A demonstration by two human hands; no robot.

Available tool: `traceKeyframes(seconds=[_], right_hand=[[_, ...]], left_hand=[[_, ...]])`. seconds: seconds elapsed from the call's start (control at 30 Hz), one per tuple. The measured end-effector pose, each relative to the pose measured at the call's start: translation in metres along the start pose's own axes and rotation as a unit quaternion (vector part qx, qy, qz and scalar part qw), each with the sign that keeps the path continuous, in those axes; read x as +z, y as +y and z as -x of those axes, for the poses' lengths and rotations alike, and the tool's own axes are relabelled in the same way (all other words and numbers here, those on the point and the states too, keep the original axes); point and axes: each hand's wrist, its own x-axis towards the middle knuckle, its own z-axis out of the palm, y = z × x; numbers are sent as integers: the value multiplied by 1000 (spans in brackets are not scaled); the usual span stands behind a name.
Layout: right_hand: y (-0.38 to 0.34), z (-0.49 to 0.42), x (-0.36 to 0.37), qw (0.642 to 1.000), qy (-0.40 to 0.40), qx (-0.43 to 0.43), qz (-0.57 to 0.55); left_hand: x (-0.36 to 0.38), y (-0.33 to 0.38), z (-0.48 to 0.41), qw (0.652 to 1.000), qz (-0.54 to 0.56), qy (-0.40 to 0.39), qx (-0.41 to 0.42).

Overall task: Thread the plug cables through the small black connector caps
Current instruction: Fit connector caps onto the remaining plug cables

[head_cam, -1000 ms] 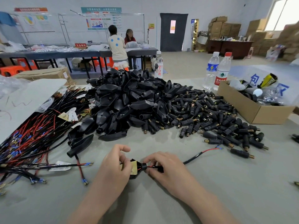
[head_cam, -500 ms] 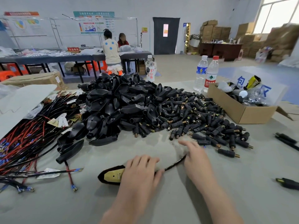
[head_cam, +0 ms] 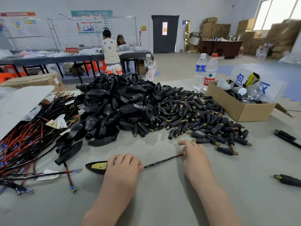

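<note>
A black plug (head_cam: 97, 167) with a brass plate lies on the grey table (head_cam: 162, 201), and its black cable (head_cam: 161, 161) runs right to a red wire end. My left hand (head_cam: 123, 167) rests flat over the plug's rear and presses it down. With fingers stretched out, my right hand (head_cam: 194, 154) lies over the red wire end, its fingertips close to the nearest small black connector cap (head_cam: 200, 141). Several more caps with brass tips form a pile (head_cam: 203, 118) just beyond. Whether the right thumb pinches the wire is hidden.
A heap of larger black housings (head_cam: 117, 108) fills the table's middle. A bundle of red and black cables (head_cam: 24, 144) lies at left. A cardboard box (head_cam: 254, 111) and two water bottles (head_cam: 205, 72) stand at back right. Loose black plugs (head_cam: 288, 180) lie at the right edge.
A second ago both hands held the plug and cable together. The left hand has since laid it flat on the table, and the right hand slid along the cable toward the caps.
</note>
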Motion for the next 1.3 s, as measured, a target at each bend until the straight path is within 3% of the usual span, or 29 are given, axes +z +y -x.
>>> traceKeyframes(seconds=[0.17,0.27,0.33,0.47,0.63,0.73,0.8,0.83,0.87,0.93,0.97,1.0,1.07,1.2,1.3], right_hand=[[-13,3,-1,997,10,-71,-20],[-8,1,-14,995,93,-14,-26],[4,-2,-30,991,119,52,35],[35,1,-56,969,38,150,191],[47,8,-67,962,-1,131,238],[48,5,-67,986,8,83,145],[36,0,-64,994,43,57,-87],[27,-5,-61,968,41,71,-236],[19,-9,-57,913,25,103,-394],[3,-13,-48,746,-26,177,-642],[-1,-14,-43,676,-47,199,-708],[-3,-15,-39,633,-65,211,-742],[-6,-16,-32,592,-92,219,-770],[-4,-17,-27,544,-100,243,-797],[0,-15,-24,559,-106,231,-789]], left_hand=[[-7,-5,3,999,29,-2,-31],[-6,19,-11,993,93,-59,-38],[1,39,-27,988,107,-105,-27],[24,63,-56,981,110,-157,-36],[35,76,-86,970,149,-174,-79],[30,77,-80,976,126,-165,-63],[20,73,-68,962,219,-140,-87],[16,69,-62,936,301,-132,-126],[12,66,-57,896,388,-128,-174],[5,61,-48,814,512,-109,-252],[2,60,-45,796,533,-102,-270],[0,60,-43,789,540,-98,-275],[0,62,-43,791,542,-91,-269],[3,62,-44,805,536,-64,-246],[5,60,-41,800,548,-32,-241]])
